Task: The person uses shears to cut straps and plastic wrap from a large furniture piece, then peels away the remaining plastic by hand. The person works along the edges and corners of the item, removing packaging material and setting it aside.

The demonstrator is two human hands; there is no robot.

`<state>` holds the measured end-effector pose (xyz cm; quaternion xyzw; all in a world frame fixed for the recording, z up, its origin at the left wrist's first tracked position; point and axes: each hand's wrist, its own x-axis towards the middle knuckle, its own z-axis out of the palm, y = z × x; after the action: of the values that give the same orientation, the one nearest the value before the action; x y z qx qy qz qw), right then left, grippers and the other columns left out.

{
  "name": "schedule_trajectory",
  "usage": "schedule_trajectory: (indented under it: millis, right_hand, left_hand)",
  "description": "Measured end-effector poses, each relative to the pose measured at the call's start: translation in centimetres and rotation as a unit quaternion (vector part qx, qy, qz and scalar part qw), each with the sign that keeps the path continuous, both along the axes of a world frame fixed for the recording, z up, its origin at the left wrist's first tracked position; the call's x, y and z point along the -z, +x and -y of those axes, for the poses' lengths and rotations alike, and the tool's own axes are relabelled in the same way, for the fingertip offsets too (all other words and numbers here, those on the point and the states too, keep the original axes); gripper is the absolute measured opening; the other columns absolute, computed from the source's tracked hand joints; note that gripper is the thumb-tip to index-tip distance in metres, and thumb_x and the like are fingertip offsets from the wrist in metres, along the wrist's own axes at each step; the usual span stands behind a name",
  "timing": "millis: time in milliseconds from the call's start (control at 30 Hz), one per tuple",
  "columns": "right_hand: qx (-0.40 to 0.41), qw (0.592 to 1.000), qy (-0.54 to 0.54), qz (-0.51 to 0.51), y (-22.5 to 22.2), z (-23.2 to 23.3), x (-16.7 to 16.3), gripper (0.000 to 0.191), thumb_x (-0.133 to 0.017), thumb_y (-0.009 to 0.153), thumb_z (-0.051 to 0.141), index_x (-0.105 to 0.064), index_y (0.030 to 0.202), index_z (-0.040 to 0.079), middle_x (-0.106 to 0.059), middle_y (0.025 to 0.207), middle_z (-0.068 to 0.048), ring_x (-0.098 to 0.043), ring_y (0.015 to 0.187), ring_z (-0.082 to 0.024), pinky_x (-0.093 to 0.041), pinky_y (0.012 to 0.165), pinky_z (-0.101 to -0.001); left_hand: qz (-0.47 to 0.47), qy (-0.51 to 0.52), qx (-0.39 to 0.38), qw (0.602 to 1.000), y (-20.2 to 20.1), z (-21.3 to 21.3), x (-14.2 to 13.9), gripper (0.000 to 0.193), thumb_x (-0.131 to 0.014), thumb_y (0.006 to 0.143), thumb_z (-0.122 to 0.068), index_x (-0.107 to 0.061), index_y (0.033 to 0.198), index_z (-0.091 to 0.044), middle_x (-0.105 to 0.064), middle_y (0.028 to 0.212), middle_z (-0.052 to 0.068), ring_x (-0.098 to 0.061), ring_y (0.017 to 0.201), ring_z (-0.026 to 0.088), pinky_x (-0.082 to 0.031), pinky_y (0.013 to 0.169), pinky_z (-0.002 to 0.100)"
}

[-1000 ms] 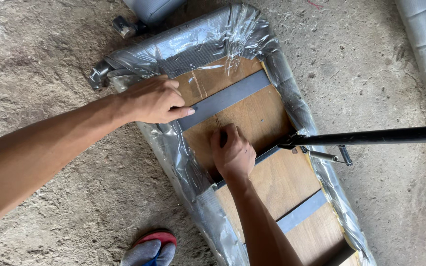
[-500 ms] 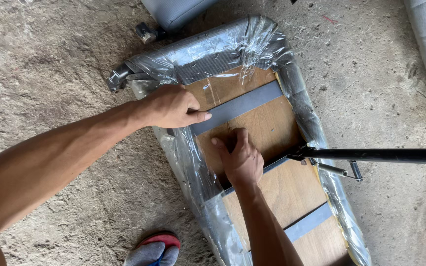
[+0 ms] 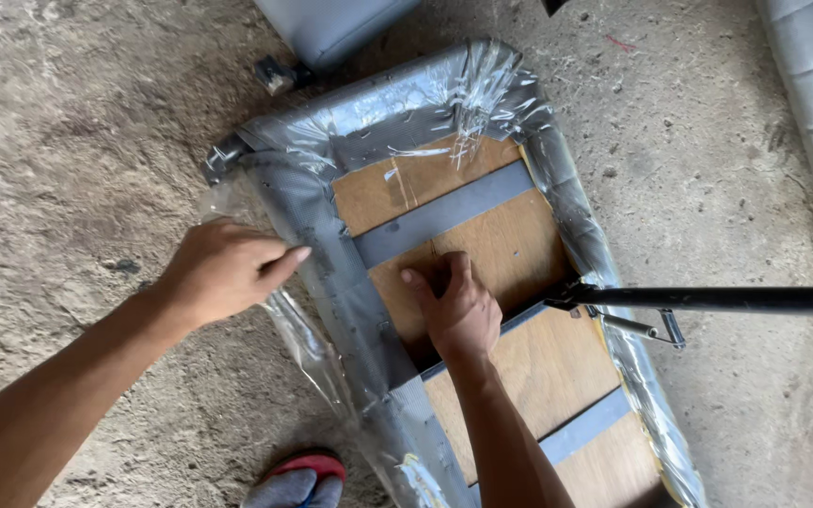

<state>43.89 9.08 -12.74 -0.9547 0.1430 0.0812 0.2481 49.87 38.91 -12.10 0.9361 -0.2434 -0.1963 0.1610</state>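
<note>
The seat panel (image 3: 510, 254) shows matt, light-brown plywood, crossed by flat grey strips (image 3: 444, 214) of dull finish. Around the panel's edge, grey vinyl upholstery (image 3: 331, 245) lies under glossy, crinkled clear plastic film (image 3: 482, 89). To the panel's right a black metal rod (image 3: 736, 299) looks smooth and semi-matt. Beneath the panel, the concrete floor (image 3: 68, 141) is rough and dusty.
</note>
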Motion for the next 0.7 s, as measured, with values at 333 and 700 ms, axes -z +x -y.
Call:
schedule_trajectory:
  millis: [333, 700]
  right_hand:
    - [-0.007, 0.999, -0.036, 0.022, -0.5, -0.2, 0.5, 0.062, -0.072, 0.082, 0.065, -0.063, 0.105, 0.009, -0.075, 0.088, -0.015, -0.073, 0.083, -0.035, -0.057, 0.073, -0.0468]
    - [-0.008, 1.0, -0.021, 0.021, -0.5, -0.2, 0.2, 0.063, -0.069, 0.083, 0.067, -0.065, 0.104, 0.008, -0.074, 0.095, -0.01, -0.074, 0.084, -0.031, -0.058, 0.074, -0.0436]
  left_hand:
    - [0.2, -0.088, -0.083, 0.972, -5.1, -8.5, 4.2, 0.02, -0.068, 0.099, -0.024, -0.069, 0.089, -0.007, -0.07, 0.076, 0.007, -0.062, 0.062, 0.016, -0.055, 0.056, 0.031]
    - [0.344, 0.027, 0.083, 0.935, 9.2, 5.7, 0.5, 0.065, -0.071, 0.091, -0.06, -0.067, 0.121, -0.002, -0.065, 0.108, 0.016, -0.058, 0.096, 0.026, -0.053, 0.085, 0.042]
